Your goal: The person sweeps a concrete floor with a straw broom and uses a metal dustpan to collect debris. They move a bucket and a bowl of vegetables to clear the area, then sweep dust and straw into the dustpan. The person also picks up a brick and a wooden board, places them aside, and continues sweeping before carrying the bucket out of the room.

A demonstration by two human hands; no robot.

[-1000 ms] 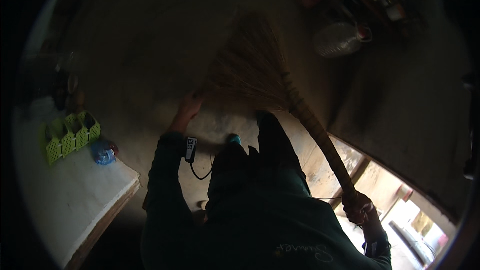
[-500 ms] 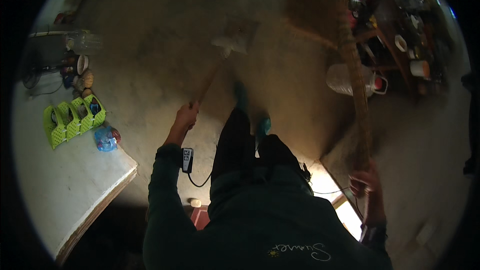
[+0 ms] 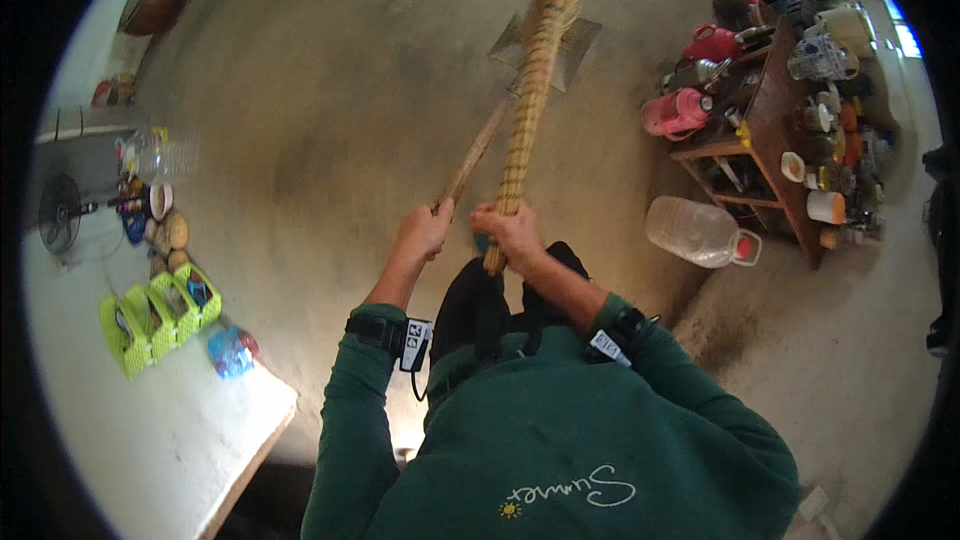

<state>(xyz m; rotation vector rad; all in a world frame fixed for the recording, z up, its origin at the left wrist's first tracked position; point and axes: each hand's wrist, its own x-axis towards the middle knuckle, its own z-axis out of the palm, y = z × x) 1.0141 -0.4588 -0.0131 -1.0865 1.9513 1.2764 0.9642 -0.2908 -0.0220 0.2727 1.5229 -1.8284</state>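
My right hand (image 3: 512, 233) grips the thick bound handle of a straw broom (image 3: 533, 105), which slants forward and up past the top edge. Close beside it, my left hand (image 3: 424, 231) is closed round the wooden stick of a long-handled dustpan (image 3: 577, 58). The dustpan's flat grey pan rests at the far end of the stick, on the floor in front of me. The broom crosses over the pan and hides its middle. The bristles run out of view at the top.
At the right stands a wooden shelf table (image 3: 765, 130) crowded with kettles, jars and cups. A large clear plastic jug (image 3: 690, 230) lies beside it. On the left ledge (image 3: 200, 420) are a green basket rack (image 3: 160, 315), a blue bag (image 3: 232, 352) and a fan (image 3: 62, 215).
My right hand has swung the broom from the far right to the middle, beside my left hand. The dustpan has shifted to the right. The picture is brighter and sharper.
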